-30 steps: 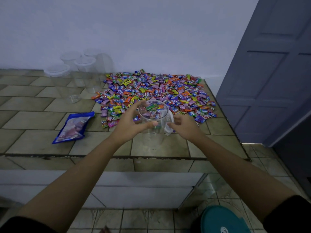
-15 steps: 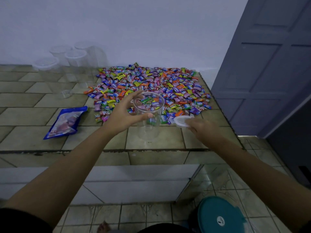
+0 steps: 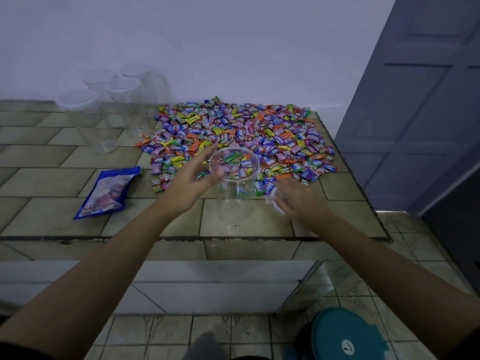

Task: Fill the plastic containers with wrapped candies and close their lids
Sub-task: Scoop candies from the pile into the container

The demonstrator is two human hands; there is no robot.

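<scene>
Clear plastic container [image 3: 234,189] stands upright near the front edge of the tiled counter [image 3: 39,178], mouth open, just in front of the pile of wrapped candies [image 3: 233,131]. Bright wrappers show through its wall and rim; whether any lie inside it or all lie behind it cannot be told.

The left hand [image 3: 191,181] grips the container at the rim, with the thumb on the near side and the fingers [image 3: 207,152] curved round the far left side.

The right hand [image 3: 301,202] is low over the counter, just right of the container and apart from it. Its fingers are loosely bent over a translucent lid [image 3: 272,200], which shows at their left edge. The hand touches the lid, but motion blur hides whether the fingers pinch it or merely rest on it.

The candies spread across the right rear part of the counter up to the wall [image 3: 233,48], and the nearest pieces lie beside both hands. Four lidded spare containers [image 3: 78,102] stand grouped at the rear left, against the wall. A blue bag [image 3: 109,190] lies flat on the tiles to the left of the left forearm. On the floor at lower right is a teal-lidded tub [image 3: 345,336]. A panelled door [image 3: 415,113] fills the right side.
</scene>
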